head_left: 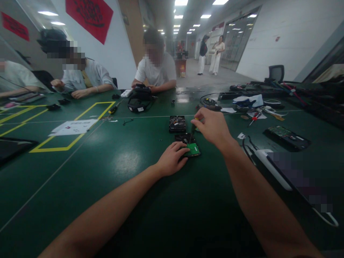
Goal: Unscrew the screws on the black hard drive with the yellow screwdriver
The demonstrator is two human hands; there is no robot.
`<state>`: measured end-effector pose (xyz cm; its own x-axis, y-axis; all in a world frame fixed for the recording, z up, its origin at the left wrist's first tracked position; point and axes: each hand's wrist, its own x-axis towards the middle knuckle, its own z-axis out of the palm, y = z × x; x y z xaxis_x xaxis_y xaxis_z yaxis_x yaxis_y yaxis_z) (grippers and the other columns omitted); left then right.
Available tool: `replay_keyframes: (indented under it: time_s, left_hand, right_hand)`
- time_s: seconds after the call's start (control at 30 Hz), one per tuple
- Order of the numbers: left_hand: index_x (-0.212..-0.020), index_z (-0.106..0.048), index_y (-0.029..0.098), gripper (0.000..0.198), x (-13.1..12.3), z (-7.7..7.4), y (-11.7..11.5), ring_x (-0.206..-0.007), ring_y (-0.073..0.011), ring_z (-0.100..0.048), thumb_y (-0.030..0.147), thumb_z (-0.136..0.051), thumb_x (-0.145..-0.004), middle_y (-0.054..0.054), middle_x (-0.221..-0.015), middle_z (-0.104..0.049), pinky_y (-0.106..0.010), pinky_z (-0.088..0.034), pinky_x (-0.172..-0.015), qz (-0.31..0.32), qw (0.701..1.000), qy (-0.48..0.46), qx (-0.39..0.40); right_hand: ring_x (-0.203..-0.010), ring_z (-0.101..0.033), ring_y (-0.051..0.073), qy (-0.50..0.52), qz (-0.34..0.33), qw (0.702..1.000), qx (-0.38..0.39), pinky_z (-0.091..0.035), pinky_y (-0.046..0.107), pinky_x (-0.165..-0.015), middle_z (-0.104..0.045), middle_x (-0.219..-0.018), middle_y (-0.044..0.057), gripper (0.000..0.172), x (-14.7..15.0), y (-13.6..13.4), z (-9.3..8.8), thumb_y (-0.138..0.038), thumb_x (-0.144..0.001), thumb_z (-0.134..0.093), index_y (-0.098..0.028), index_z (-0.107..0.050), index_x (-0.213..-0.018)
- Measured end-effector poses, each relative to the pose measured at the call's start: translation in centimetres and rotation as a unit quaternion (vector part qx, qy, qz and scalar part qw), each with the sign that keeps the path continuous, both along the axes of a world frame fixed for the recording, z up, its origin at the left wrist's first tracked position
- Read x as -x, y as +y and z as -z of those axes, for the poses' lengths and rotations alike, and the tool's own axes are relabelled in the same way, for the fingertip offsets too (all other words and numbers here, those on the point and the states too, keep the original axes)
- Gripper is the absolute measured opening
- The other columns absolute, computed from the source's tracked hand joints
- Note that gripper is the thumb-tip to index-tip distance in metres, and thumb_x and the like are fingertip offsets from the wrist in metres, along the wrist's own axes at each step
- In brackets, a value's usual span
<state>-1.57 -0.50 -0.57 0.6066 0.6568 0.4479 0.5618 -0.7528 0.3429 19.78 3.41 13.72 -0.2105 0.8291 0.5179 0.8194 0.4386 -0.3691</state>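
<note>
A hard drive (192, 150) with a green circuit board facing up lies on the green tabletop. My left hand (173, 159) grips its left side, fingers over the top and thumb along the near edge. Above the drive, my right hand (212, 127) pinches the top of a screwdriver (192, 129), held upright with its shaft down toward the board. Whether the tip sits in a screw is too small to tell. Just behind lies a second hard drive (177, 124), dark with a pale label. Something small and green is partly hidden behind my right hand.
To the right are another drive (287, 138), a tablet-like device (298, 186) with a cable, and a red-handled screwdriver (255, 118). A yellow-handled screwdriver (113, 109), a paper sheet (75, 127) and a black headset (139, 100) lie to the left. Several people sit opposite.
</note>
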Motion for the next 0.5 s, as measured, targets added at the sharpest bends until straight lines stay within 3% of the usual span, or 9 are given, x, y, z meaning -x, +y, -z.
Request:
replay_keyframes:
  time_s: [0.13, 0.33, 0.5]
  left_hand:
    - [-0.140, -0.063, 0.025, 0.042, 0.00, -0.02, 0.02, -0.136, -0.0338, -0.053, 0.027, -0.067, -0.097, -0.013, -0.141, -0.060, -0.059, -0.050, -0.115, -0.001, 1.000, 0.005, -0.008]
    - [-0.140, -0.062, 0.023, 0.042, -0.01, 0.00, 0.02, -0.136, -0.0341, -0.053, 0.027, -0.066, -0.098, -0.014, -0.141, -0.060, -0.059, -0.050, -0.116, 0.001, 1.000, 0.004, -0.005]
    - [-0.140, -0.062, 0.024, 0.043, -0.04, 0.01, 0.02, -0.137, -0.0348, -0.053, 0.028, -0.066, -0.098, -0.014, -0.141, -0.060, -0.060, -0.050, -0.115, -0.002, 1.000, 0.007, 0.003]
  right_hand:
    - [-0.078, -0.070, 0.024, -0.008, 0.020, 1.000, 0.004, -0.048, 0.038, -0.076, -0.078, -0.089, 0.008, 0.011, 0.11, -0.37, -0.38, -0.031, -0.091, -0.072, -0.021, -0.072, -0.095]
    - [-0.076, -0.068, 0.021, -0.002, -0.047, 0.999, 0.020, -0.046, 0.035, -0.074, -0.076, -0.085, 0.003, 0.005, 0.15, -0.69, -0.88, -0.024, -0.091, -0.067, -0.023, -0.071, -0.093]
    - [-0.076, -0.066, 0.021, -0.018, -0.038, 0.999, 0.006, -0.044, 0.036, -0.074, -0.076, -0.087, 0.005, 0.007, 0.19, -0.71, -0.86, -0.030, -0.092, -0.070, -0.023, -0.069, -0.091]
